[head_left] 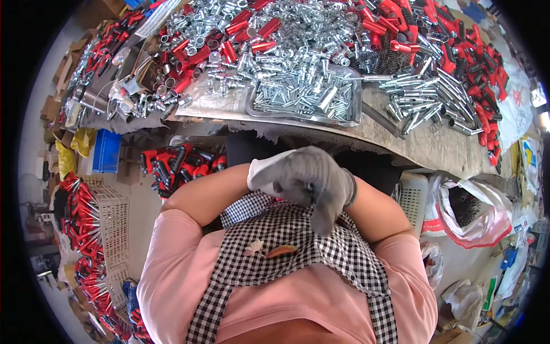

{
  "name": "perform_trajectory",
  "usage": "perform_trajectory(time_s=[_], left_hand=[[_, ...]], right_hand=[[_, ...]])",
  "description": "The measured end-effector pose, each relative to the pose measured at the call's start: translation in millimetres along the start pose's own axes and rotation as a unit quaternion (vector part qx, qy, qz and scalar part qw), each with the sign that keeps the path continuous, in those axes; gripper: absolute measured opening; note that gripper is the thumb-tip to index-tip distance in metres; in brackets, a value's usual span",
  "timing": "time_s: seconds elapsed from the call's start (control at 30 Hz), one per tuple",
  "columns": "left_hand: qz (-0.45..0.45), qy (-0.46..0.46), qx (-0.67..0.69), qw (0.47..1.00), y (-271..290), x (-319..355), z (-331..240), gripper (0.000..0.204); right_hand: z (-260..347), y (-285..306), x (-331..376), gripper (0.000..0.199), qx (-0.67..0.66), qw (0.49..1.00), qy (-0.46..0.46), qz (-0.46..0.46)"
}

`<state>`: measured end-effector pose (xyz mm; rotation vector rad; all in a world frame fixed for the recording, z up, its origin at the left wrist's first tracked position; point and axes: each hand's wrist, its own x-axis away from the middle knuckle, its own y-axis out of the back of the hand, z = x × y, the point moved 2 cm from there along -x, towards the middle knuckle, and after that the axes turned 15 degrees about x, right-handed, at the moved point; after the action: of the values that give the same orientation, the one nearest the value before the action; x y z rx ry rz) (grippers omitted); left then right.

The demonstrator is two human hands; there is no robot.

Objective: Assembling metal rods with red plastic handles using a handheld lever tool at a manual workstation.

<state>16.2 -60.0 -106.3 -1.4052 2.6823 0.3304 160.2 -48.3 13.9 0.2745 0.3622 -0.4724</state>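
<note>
My left hand and my right hand, both in grey knit gloves with pale parts, meet in front of my chest at the near side of the bench. They overlap, with the right hand curled over the left. One gloved finger hangs down against the black-and-white checked apron. The left fingers are hidden by the overlap, and whatever may lie between the hands does not show. Just beyond them on the bench stands a clear tray of small metal pins.
Silver metal fittings and red sleeves heap the bench. Metal rods lie at right. Red-and-black tool handles pile below the bench. Crates stand left; an open plastic bag stands right.
</note>
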Motion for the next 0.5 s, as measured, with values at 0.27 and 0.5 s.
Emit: perform_trajectory(time_s=[0.27, 0.5], left_hand=[[-0.053, -0.042, -0.067, 0.995, -8, -29, -29, 0.037], [-0.398, 0.125, 0.413, 0.81, 34, -28, -70, 0.032]], right_hand=[[-12, 9, 7, 0.067, 0.145, 0.936, -0.056, -0.315], [17, 18, 38, 0.098, 0.54, 0.815, -0.045, -0.206]])
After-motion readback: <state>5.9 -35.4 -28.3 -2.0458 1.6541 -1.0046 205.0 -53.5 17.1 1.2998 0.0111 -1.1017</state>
